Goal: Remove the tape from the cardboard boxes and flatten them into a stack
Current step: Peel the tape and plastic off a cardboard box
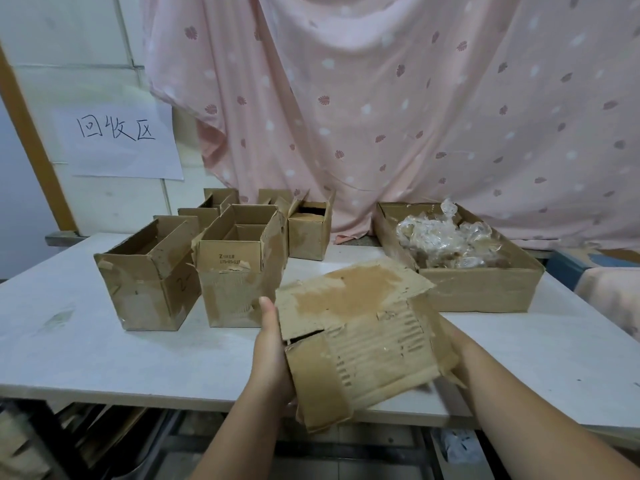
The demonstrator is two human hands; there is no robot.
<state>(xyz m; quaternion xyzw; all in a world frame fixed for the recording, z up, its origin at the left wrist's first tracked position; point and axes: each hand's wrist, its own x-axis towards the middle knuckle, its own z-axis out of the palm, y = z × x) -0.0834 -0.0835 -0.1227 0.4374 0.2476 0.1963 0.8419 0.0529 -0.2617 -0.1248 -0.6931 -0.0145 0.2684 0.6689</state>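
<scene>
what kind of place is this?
Likely a makeshift recycling station: a handwritten sign reads 回收区 (recycling area), worn open boxes stand on a worktable, and a tray holds wadded tape.

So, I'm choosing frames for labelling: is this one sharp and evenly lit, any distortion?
Head view: light soft and even, no glare; wide-angle distortion leans the orange wooden frame; the torn brown flattened cardboard box is reasonably sharp, casting a faint shadow on the white table.

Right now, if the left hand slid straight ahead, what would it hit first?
Probably the open box with printed lettering, just beyond the left hand holding the flattened cardboard; depth is unclear.
</scene>
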